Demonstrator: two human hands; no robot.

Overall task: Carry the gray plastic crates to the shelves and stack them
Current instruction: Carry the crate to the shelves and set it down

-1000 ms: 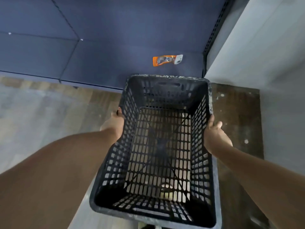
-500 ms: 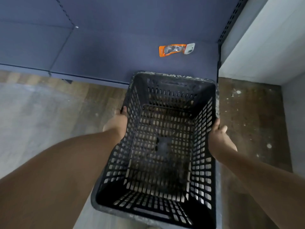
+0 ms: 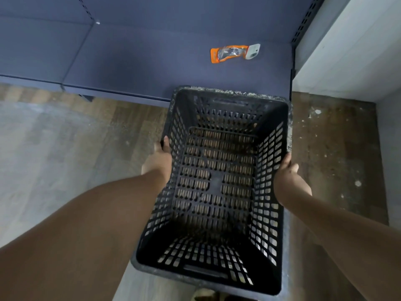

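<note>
Gripping one gray crate (image 3: 217, 183), two hands, left hand (image 3: 156, 160), right hand (image 3: 286, 177), fingers wrapped round its sides, one orange packet (image 3: 233, 52)

Dark gray slotted crate (image 3: 217, 183); navy shelf (image 3: 152, 61); orange packet (image 3: 230, 53); brown wood-grain floor (image 3: 332, 148).

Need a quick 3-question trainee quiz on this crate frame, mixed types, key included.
1. True or false: the crate holds goods.
2. The orange packet lies on: A) the floor B) the blue shelf C) inside the crate.
3. Fill in: the left hand and right hand grip the crate by its two long ____.

Key: 1 false, it is empty. 2 B. 3 sides.
</note>
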